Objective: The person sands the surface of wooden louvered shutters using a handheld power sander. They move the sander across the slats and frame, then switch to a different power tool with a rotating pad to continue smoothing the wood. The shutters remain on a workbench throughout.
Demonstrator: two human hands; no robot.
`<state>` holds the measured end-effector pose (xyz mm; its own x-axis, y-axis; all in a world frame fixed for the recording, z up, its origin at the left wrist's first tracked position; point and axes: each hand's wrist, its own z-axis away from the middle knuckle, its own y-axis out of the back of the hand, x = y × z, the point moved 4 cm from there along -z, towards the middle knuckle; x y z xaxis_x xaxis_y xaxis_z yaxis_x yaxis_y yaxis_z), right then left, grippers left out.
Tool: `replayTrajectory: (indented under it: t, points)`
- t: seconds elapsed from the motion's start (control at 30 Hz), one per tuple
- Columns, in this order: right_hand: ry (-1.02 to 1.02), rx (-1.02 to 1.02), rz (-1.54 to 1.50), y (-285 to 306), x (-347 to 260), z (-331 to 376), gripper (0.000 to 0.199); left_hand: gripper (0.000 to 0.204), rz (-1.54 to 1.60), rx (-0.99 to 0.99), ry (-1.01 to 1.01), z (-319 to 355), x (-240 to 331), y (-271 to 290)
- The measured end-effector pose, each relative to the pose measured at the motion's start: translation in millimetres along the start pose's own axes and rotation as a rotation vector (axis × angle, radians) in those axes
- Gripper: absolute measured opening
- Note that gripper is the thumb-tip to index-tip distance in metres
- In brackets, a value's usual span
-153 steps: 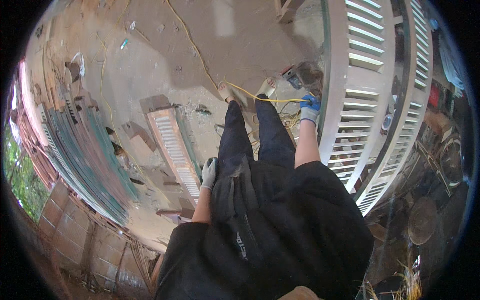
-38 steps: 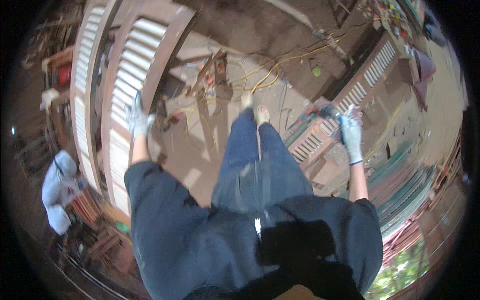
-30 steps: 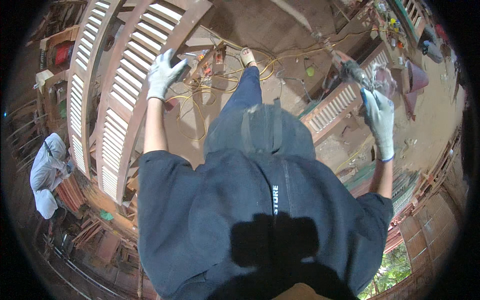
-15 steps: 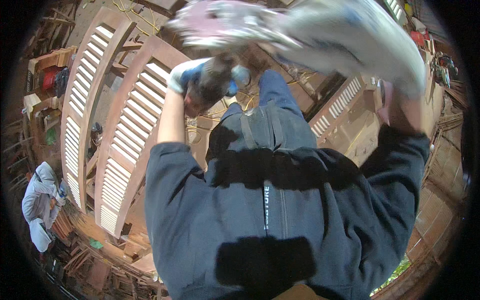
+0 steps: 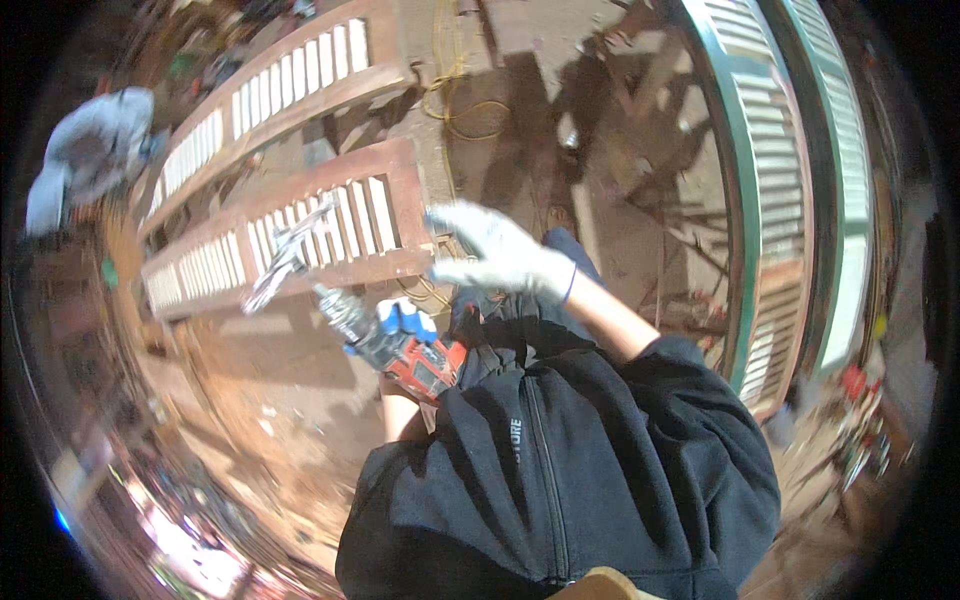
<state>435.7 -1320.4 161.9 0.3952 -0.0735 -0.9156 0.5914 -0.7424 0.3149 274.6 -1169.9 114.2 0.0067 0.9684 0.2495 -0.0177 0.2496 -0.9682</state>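
Note:
My left hand [image 5: 405,318], in a blue-and-white glove, is closed around a red and grey power tool [image 5: 420,362] held before my waist. The tool's metal nose points up and left toward a brown louvred wooden panel [image 5: 405,195]. Just off that nose, a blurred silvery piece [image 5: 290,258] overlaps the panel's near edge in view; I cannot tell whether it is attached to the tool. My right hand [image 5: 510,255], in a white glove, is empty, with thumb and fingers apart. It hovers by the panel's right end.
Behind lies a second brown louvred panel [image 5: 385,75]. Two green-edged louvred panels [image 5: 745,200] [image 5: 850,190] stand at the right. Yellow cord [image 5: 460,100] loops over the floor. A person in grey [image 5: 95,150] is at the far left. Assorted tools [image 5: 865,435] lie at the lower right.
My view has swung round, bringing the green-edged panels in at the right. My right hand has dropped from close before the camera. The red tool in my left hand now shows plainly.

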Motion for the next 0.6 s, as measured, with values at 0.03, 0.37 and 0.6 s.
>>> replayTrajectory:
  t: [0.03,0.37,0.6]
  points:
    - [-0.082,-0.206,-0.022,-9.2,-0.1,15.8,0.062,0.057,-0.003,-0.085,-0.111,-2.6,-1.7,-13.4]
    - [0.688,-0.745,-0.029,4.3,-41.5,31.8,0.046,0.051,0.023,-0.094,-0.785,15.0,-28.8,-90.4]
    - [0.937,-0.82,-0.029,0.3,-31.8,-16.8,0.029,0.05,0.639,-0.151,-0.799,-6.4,-31.2,-53.4]
